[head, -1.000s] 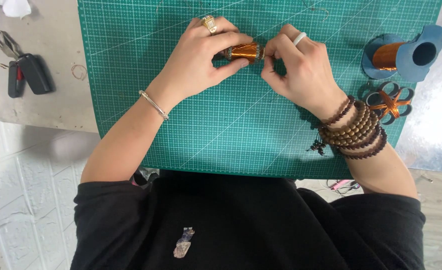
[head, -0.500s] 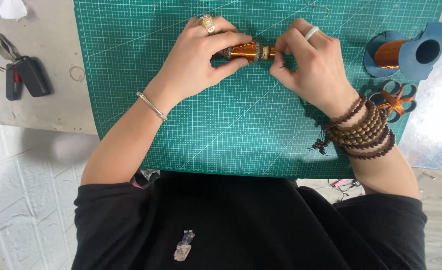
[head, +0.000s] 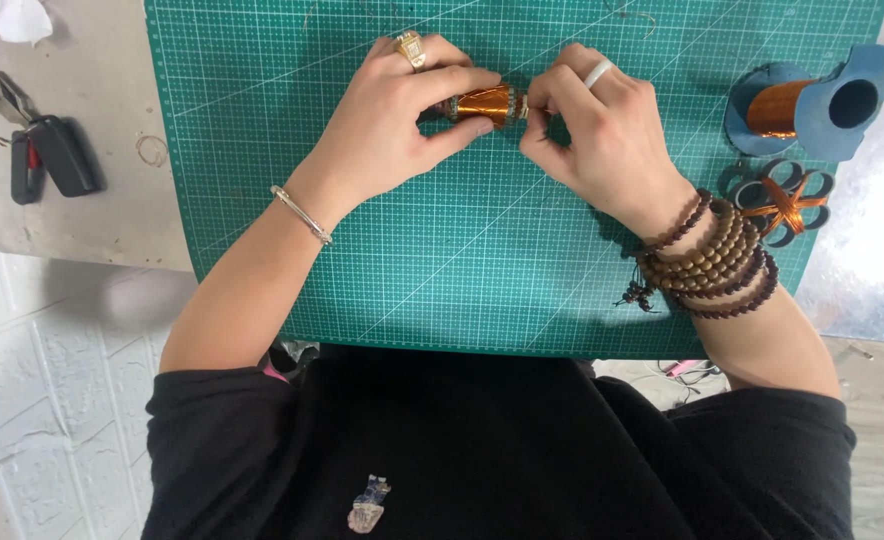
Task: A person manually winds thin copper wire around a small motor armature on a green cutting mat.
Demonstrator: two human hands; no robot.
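Note:
A small copper-wound coil lies across a green cutting mat near its far edge. My left hand, with a gold ring, grips the coil's left part between thumb and fingers. My right hand, wearing a white ring and brown bead bracelets at the wrist, pinches the coil's right end with its fingertips. What the fingertips hold there is too small to tell.
A blue spool of copper wire lies at the mat's right edge, with a dark knotted piece bound in copper wire below it. Car keys rest on the grey table at the left. White cloth shows top left.
Both hands have drifted slightly right with the coil. My right fingers now sit on the coil's right end; more of the copper winding shows between the hands.

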